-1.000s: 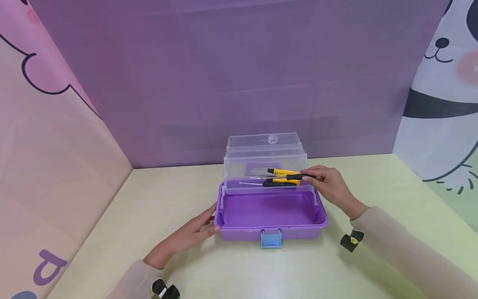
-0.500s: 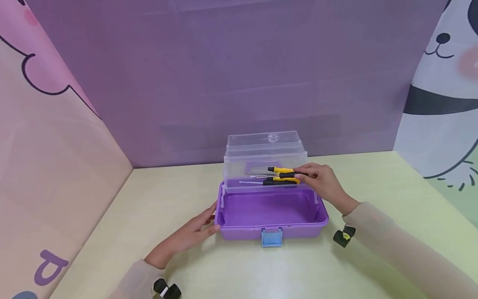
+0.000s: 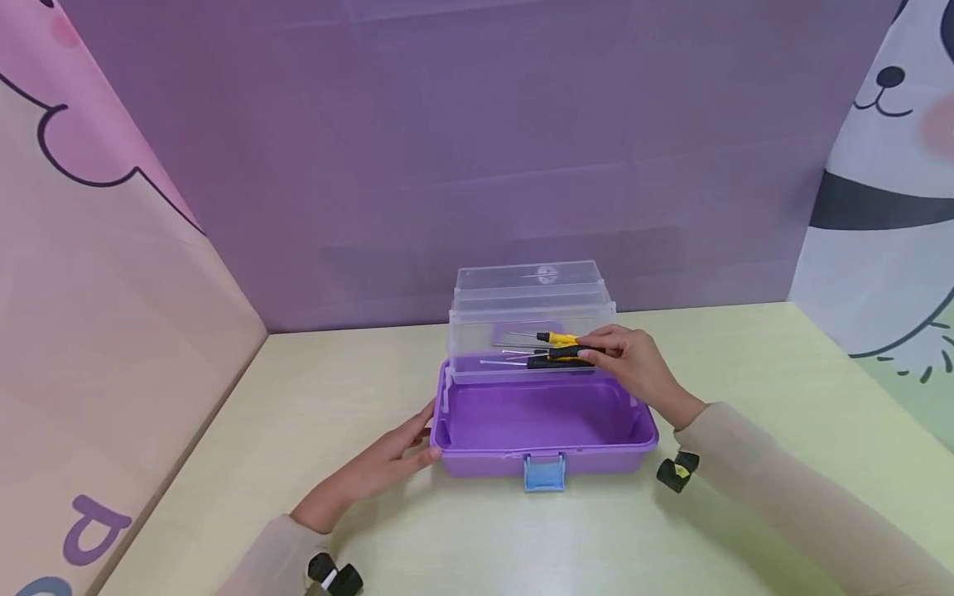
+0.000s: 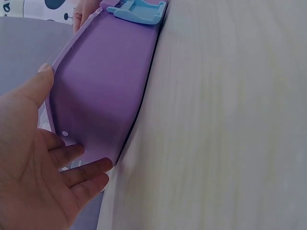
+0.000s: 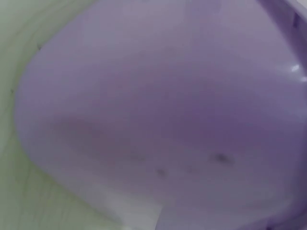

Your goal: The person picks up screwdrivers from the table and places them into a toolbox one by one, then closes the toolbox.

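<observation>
Pale desk [image 3: 358, 364]. Right hand [image 3: 633, 364], pinching black screwdriver [image 3: 564, 353], slid leftward over tools [image 3: 557, 338] within last second: seemingly laying it among them, unreleased. Left hand [image 3: 383, 465], fingers spread, touches box [image 3: 611, 461].

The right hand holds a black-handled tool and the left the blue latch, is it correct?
The left hand touches the purple box at one end, not the blue latch, as the left wrist view shows; the right hand holds a black-handled tool.
</observation>
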### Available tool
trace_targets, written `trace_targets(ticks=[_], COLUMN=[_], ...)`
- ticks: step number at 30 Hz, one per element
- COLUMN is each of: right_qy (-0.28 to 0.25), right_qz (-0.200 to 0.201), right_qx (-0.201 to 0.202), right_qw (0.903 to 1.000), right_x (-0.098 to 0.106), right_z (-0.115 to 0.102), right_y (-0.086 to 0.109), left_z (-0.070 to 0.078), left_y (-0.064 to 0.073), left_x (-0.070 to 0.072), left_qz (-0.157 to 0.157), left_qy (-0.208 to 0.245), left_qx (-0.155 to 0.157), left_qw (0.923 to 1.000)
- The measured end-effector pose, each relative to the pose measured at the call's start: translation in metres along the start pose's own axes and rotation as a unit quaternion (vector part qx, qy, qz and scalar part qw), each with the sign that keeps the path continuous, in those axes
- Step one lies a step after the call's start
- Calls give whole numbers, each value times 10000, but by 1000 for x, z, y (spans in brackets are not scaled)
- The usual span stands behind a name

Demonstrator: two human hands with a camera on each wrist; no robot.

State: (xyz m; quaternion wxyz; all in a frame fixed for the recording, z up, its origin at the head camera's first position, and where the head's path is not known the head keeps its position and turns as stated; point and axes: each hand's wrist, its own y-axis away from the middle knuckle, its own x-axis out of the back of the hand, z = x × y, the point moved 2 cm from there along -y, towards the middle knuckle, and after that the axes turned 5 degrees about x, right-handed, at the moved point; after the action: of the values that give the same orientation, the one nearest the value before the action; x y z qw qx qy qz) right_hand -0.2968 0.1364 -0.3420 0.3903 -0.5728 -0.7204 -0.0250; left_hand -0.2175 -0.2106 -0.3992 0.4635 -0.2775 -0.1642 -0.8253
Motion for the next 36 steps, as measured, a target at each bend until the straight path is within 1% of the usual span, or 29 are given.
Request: trace_targets(ticks=[3, 6, 10, 16, 19, 21, 23, 26, 28, 30, 33, 36], right_qy=[200, 402, 546, 679, 664, 693, 673, 720, 778, 866, 860, 659], right_qz=[-112, -346, -606, -783, -769, -693, -667, -649, -633, -538, -351, -221], right_qx=[65, 153, 234, 262, 377, 541, 664, 741, 733, 770, 735, 593], right_qw=[9997, 9985, 9964, 9943, 9941, 9937, 9933, 9925, 9923, 9918, 9930, 9958], right_x=[-2, -4, -5, -3, -2, -1, 0, 0, 1, 2, 4, 13], right_z=[1, 1, 1, 1, 2, 2, 2, 0, 0, 1, 3, 4], right_y=[-1, -2, -5, -7, -5, -4, -3, -2, 0, 2, 6, 9], left_z=[0, 1, 1, 2, 3, 3, 4, 3, 3, 3, 4, 4], left_y=[0, 1, 3, 2, 1, 0, 0, -1, -1, 0, 2, 2], left_x=[-1, 0, 1, 1, 0, 0, 0, 1, 1, 2, 6, 10], left_qz=[-30, -43, 17, 11, -2, -12, 5, 51, 82, 92, 144, 265], left_qy=[24, 38, -20, 34, 55, 48, -30, -154, -220, -235, -285, -343], left_qx=[1, 33, 39, 27, 0, -32, -73, -67, -42, 11, 99, 144], left_qw=[10000, 10000, 10000, 10000, 10000, 10000, 10000, 9998, 9997, 9997, 9994, 9990])
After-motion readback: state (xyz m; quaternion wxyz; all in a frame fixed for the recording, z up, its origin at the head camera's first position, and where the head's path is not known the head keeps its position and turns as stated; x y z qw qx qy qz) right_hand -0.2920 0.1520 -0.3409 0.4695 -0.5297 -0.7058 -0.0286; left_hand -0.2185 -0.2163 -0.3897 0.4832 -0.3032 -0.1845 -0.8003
